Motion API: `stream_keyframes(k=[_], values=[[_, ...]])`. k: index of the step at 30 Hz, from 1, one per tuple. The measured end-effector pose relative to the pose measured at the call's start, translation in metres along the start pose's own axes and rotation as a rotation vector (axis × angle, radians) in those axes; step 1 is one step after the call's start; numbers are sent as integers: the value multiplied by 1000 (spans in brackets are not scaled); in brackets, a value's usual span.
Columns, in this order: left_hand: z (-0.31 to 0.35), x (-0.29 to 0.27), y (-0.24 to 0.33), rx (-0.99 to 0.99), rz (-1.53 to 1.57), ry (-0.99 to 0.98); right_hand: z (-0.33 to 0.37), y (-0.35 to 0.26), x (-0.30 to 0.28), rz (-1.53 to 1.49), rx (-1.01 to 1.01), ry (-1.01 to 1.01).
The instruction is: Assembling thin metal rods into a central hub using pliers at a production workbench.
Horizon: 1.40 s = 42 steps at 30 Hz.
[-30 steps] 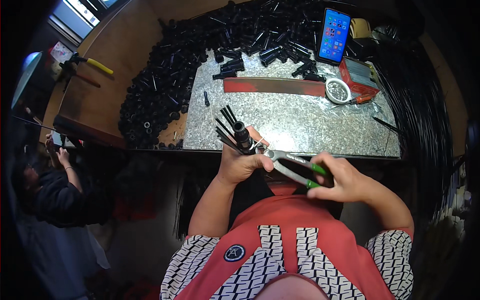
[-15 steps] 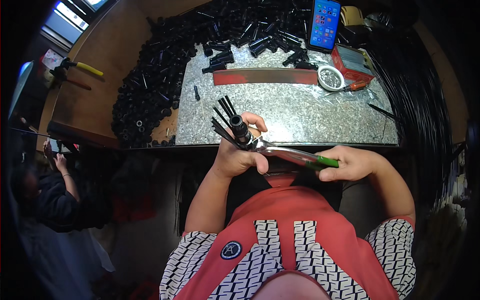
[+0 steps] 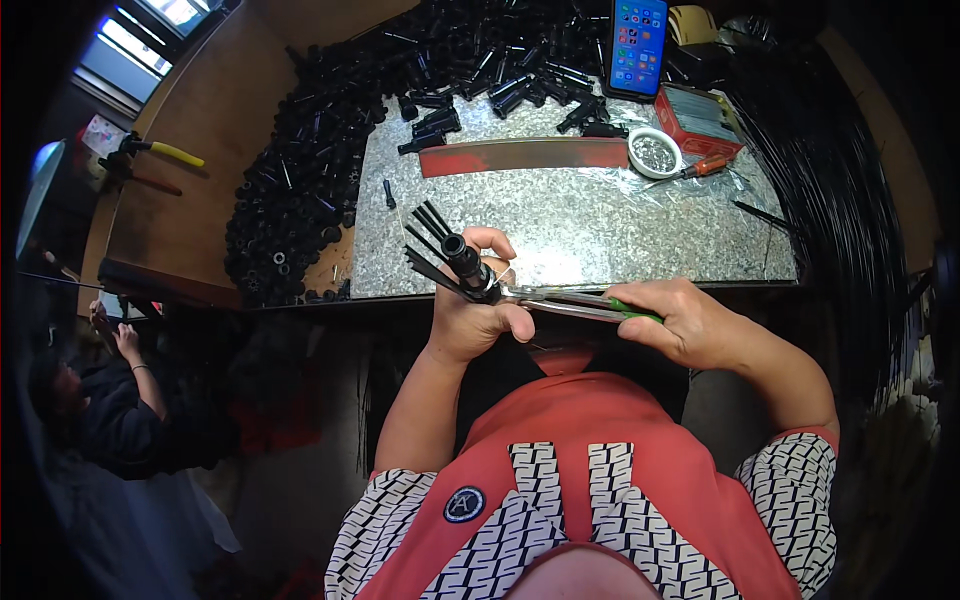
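From my remote seat I see the left hand (image 3: 466, 320) curled round a black tubular piece (image 3: 463, 260) with thin black strips (image 3: 428, 232) fanning from it, the thumb standing away toward the right. The right hand (image 3: 675, 318) is closed round the green grips of metal pliers (image 3: 570, 302), whose handles lie close together.

What worries me most is the plier head: it meets the lower end of the piece right beside the left hand, so a slip under a hard squeeze could nip skin. A pale, thin wire (image 3: 508, 272) loops out there; I judge that too much pull or twist could snap it, and a slack left grip could let the strips splay or the piece turn. I can't make out exactly what the jaws bite on.

The piece sits in the left hand's grasp, tilted with its round mouth up and leftward, just left of the plier head; the right hand is apart from it, reaching it only through the tool. Both hands work around the near edge of the bench (image 3: 580, 220), short of the white bowl (image 3: 633, 160) and the long reddish bar (image 3: 520, 156).
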State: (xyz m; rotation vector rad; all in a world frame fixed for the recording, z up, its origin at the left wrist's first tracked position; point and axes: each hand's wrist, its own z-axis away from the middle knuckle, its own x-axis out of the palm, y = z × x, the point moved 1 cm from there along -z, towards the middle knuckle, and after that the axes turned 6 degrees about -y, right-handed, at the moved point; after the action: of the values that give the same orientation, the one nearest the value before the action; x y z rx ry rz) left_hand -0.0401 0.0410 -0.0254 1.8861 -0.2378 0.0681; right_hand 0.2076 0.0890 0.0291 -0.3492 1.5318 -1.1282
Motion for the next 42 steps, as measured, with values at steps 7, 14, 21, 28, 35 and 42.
stream_keyframes(k=[7, 14, 21, 28, 35, 42], values=[[-3, 3, 16, 53, 174, 0, 2, 1, 4, 15, -38, 0], [1, -5, 16, -101, 133, -98, 15, -28, -22, 613, -149, 225], [1, 4, 15, -182, 194, -160, 23, -47, -32, 769, -170, 225], [0, 5, 12, -134, 136, -156, 21, -44, -30, 802, -150, 174], [3, 2, 8, -146, 144, -121, 13, -39, -30, 731, -79, 83], [1, 0, 11, -14, 251, -8, 2, 5, -5, 148, -193, 189]])
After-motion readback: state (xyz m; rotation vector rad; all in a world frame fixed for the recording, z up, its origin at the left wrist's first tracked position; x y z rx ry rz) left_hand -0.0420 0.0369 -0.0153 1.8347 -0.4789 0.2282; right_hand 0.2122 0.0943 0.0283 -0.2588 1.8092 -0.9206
